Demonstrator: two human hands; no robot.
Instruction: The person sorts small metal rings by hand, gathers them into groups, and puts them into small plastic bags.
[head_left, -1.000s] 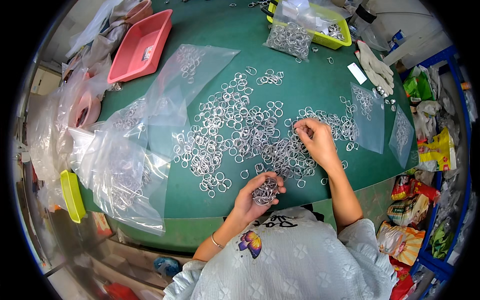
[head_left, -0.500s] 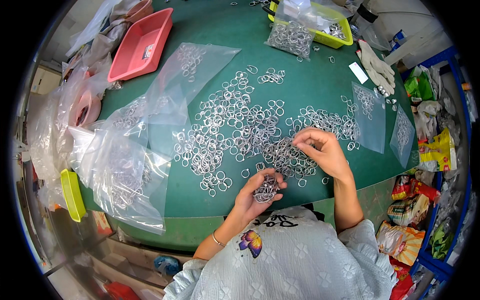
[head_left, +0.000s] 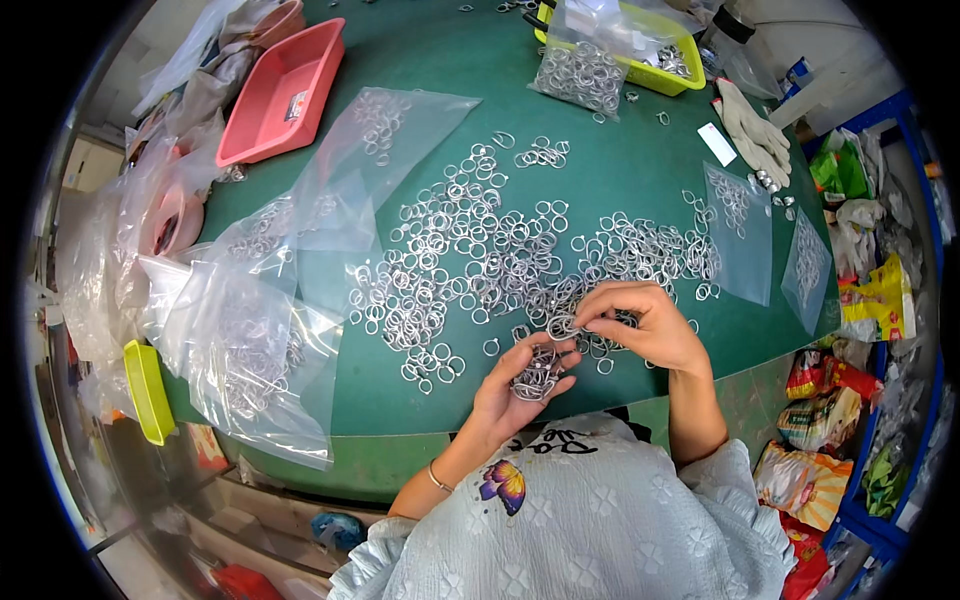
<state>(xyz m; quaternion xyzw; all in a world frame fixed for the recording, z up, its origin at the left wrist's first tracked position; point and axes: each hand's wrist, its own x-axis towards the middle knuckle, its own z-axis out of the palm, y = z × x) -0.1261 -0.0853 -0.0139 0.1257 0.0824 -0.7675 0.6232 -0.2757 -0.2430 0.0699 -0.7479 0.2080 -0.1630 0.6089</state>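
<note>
My left hand (head_left: 520,385) cups a bunch of small silver metal rings (head_left: 533,374) — my right hand (head_left: 640,325) pinches one ring just beside it.
Both work over the loose ring pile (head_left: 480,250) on the green table (head_left: 620,170), near its front edge.

green table (head_left: 640,190): loose metal rings (head_left: 480,260) (scattered mid-table), clear bags (head_left: 300,290), pink tray (head_left: 282,92), yellow basket (head_left: 640,45).

Small silver metal rings (head_left: 500,265) scattered flat across green table; a bunch (head_left: 535,373), approx 20, cupped in palm.
</note>
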